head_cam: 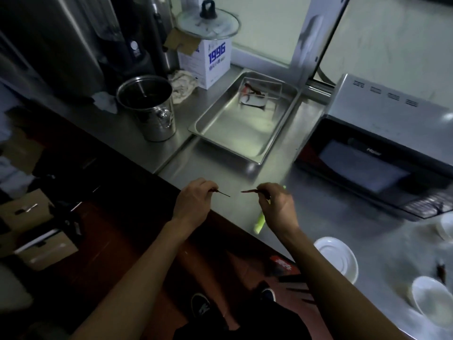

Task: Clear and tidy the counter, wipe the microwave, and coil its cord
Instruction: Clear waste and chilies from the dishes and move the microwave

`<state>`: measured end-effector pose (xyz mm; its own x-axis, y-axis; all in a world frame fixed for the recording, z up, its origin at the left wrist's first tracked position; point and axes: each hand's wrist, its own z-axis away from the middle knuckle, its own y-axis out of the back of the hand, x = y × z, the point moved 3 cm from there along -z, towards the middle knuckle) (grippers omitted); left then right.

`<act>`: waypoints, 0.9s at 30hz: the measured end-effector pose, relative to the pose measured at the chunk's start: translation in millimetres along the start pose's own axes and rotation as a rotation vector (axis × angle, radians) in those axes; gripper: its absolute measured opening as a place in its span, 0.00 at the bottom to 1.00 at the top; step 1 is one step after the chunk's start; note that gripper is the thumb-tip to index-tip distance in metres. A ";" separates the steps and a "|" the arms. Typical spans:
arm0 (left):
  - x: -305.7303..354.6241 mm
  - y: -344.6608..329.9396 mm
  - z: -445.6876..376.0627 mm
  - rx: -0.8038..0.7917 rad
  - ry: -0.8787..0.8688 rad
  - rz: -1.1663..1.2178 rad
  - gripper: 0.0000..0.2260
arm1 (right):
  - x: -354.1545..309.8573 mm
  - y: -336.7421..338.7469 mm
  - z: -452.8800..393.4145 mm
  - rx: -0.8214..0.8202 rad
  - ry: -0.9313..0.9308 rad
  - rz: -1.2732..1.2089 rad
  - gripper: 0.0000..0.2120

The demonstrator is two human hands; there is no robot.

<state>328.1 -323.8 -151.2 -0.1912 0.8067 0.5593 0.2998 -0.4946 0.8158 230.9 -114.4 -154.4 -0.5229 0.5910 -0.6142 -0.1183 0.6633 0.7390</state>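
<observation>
Microwave (382, 153) sits at the right of the steel tabletop (245, 173), black door facing me, silver top with vent slots, and a brand word on the door that looks like "Haier", though it's blurred; I can't make out its cord. My left hand (193, 202) is over the tabletop's front edge, fingers pinched shut on a thin dark stem (223, 193) that pokes out to the right. My right hand (278, 207) is just beside it, fingers closed on a dried red chili (251, 191) whose tip points left toward the stem; the two tips are near but apart. Under my right hand a pale green stalk (259, 222) lies on the tabletop near the edge. Further back there's a steel tray (210, 119), shallow and rectangular, with a small clear box (262, 92) inside at its far end holding something reddish. Left of the tray stands a steel pot (149, 109), upright, dark inside. Behind it a crumpled rag (182, 85) lies against a white carton (210, 61) printed "1996" in big blue numerals, smaller blue text below too small to read, and a glass lid (208, 22) with a black knob rests on top of that carton. At my right, white bowls (337, 256) sit on the tabletop, one upside down, and another red chili (441, 272) lies near them.
</observation>
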 end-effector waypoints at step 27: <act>-27.6 -26.0 -246.2 -0.154 -0.191 -0.092 0.09 | 87.0 -53.2 -214.1 0.131 -0.106 -0.146 0.09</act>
<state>95.4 -412.9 -151.6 -0.0263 0.8897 0.4558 0.1408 -0.4481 0.8828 11.0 -196.5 -187.9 -0.4156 0.5249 -0.7428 -0.0719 0.7951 0.6021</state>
